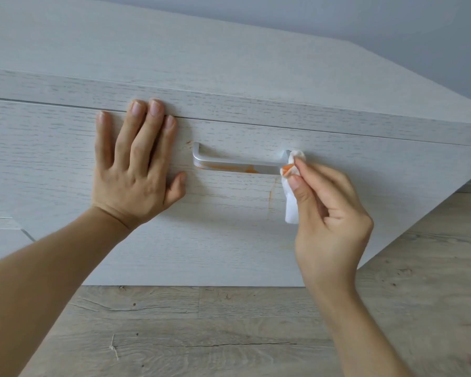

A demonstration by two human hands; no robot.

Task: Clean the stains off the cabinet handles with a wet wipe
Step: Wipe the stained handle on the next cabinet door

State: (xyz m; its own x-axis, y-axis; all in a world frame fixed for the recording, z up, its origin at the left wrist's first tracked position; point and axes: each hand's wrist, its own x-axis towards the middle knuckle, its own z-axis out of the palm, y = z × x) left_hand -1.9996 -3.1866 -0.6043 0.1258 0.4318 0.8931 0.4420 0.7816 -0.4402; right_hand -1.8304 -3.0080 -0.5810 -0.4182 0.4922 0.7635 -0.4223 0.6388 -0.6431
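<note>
Both hands up: left hand flat on drawer front, fingers straight, at 9 o'clock of handle. Right hand fingers pinch wet wipe against handle's 3 o'clock end; orange stain under bar.

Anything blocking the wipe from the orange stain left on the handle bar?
Nothing visible. The right hand pinches the wipe at the handle's right end; the stain lies leftward along the open bar. The left hand rests clear.

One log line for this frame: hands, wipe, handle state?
left hand flat on drawer front | right hand pinches wipe at handle right end | orange stain remains
</note>
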